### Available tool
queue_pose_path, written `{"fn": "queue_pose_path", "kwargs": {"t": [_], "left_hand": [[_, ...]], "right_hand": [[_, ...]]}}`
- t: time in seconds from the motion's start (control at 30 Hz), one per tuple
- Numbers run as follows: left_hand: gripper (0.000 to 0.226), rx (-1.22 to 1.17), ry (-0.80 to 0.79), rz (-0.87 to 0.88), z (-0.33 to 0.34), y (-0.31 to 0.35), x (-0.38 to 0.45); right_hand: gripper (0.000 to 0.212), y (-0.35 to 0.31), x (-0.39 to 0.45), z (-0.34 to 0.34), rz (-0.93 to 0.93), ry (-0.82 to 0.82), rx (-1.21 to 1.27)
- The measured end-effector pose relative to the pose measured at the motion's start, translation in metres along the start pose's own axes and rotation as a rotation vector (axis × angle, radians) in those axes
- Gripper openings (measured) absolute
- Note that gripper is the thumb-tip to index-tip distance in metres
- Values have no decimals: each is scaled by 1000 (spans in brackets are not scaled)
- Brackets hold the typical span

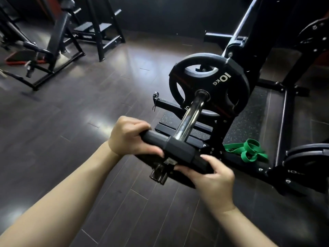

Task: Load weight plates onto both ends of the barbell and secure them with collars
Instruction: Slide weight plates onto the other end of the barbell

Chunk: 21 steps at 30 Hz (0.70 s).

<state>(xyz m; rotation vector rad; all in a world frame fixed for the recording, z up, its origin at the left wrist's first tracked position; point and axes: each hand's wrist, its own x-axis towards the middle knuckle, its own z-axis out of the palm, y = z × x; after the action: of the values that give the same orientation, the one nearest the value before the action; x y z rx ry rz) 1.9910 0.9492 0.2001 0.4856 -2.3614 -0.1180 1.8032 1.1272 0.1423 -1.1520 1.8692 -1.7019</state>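
A chrome barbell sleeve (190, 118) points toward me from the rack. A black plate marked 10 KG (219, 81) sits far up the sleeve. Nearer to me, a second black plate (179, 148), seen almost edge-on, is threaded on the sleeve close to its end (158, 175). My left hand (130, 136) grips this plate's left rim. My right hand (213, 175) grips its right rim from below. No collar is visible on the sleeve.
The black rack upright (249, 41) stands behind the plates. More plates (306, 154) are stored low on the right. A green band (249, 150) lies on the rack base. A clip (155, 98) hangs on a peg. Other machines (53, 41) stand at the far left.
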Motion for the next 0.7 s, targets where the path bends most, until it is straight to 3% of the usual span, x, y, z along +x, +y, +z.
{"fn": "queue_pose_path", "kwargs": {"t": [0.13,0.23,0.37,0.53,0.7], "left_hand": [[84,2,56,-57,30,-23,41],[85,8,96,-81,54,-41,72],[84,94,113,-77,88,-70,120],[88,36,150,-30,118,-92,172],[93,77,120,43,130,-103,199]], "right_hand": [[57,13,52,-1,33,68,-73],[71,20,92,-1,-60,128,-208],[63,41,152,1,-253,300,-400],[105,58,209,-2,-259,355,-442],[107,71,240,1,-319,401,-482]]}}
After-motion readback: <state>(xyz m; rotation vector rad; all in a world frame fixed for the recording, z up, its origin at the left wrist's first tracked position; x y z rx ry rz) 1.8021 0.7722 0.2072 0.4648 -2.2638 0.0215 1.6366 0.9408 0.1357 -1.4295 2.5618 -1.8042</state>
